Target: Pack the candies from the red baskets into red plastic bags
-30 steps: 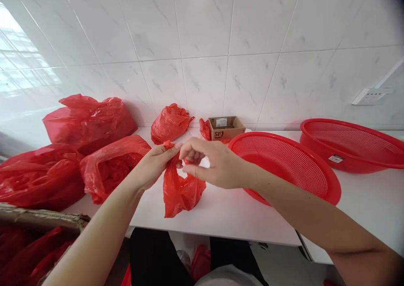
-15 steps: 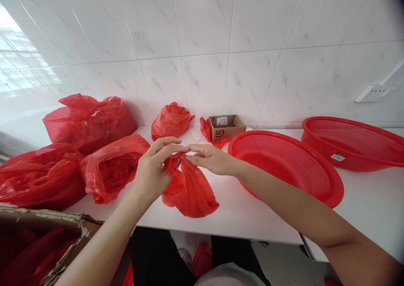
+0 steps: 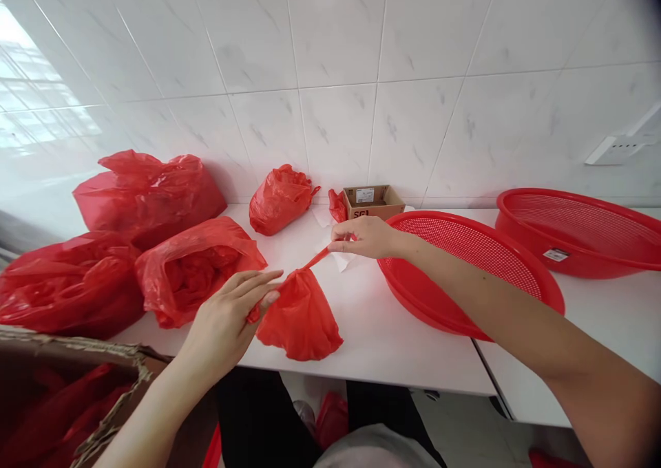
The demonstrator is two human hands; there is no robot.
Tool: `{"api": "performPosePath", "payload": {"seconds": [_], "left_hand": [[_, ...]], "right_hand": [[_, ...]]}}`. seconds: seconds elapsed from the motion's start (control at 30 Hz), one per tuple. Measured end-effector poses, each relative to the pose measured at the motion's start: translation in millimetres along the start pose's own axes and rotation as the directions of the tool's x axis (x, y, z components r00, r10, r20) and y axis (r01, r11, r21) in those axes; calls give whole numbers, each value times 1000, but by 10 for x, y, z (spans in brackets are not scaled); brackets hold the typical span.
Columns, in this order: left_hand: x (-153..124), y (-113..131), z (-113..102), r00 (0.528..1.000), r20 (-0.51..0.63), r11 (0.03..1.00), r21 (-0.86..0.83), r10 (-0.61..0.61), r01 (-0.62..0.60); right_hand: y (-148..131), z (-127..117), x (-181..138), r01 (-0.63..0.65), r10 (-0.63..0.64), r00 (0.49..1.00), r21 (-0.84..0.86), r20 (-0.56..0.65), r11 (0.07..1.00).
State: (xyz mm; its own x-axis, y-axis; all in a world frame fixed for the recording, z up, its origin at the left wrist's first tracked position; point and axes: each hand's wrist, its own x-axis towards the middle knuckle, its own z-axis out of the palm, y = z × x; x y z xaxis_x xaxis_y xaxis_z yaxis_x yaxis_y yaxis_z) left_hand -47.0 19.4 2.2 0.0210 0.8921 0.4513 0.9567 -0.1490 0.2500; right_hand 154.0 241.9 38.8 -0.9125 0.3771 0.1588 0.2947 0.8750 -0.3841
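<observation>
A small red plastic bag lies on the white counter near its front edge. My left hand pinches one handle end at the bag's left top, its other fingers stretched out. My right hand is closed on the other handle, a thin red strip pulled taut up and to the right. The two hands are apart, with the bag's neck between them. A bit of white paper lies under my right hand.
Several filled red bags crowd the counter's left and back. A small cardboard box stands by the tiled wall. Two red mesh baskets lie to the right. A cardboard carton with red bags sits at lower left.
My hands were together at the bag's top; they have drawn apart, the right up and right, the left down and left, stretching the handles. The bag now rests lower on the counter.
</observation>
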Motion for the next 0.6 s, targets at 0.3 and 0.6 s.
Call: {"api": "performPosePath", "payload": {"seconds": [0.3,0.6], "left_hand": [[-220,197,72,963,268,873,-461,-36,161],[146,187,468,859,259,207,-902,-442,379]], "right_hand": [[397,218,383,-145,149,989,-157,14,977],[-366,84,288,15,10,999,492,-48,871]]}}
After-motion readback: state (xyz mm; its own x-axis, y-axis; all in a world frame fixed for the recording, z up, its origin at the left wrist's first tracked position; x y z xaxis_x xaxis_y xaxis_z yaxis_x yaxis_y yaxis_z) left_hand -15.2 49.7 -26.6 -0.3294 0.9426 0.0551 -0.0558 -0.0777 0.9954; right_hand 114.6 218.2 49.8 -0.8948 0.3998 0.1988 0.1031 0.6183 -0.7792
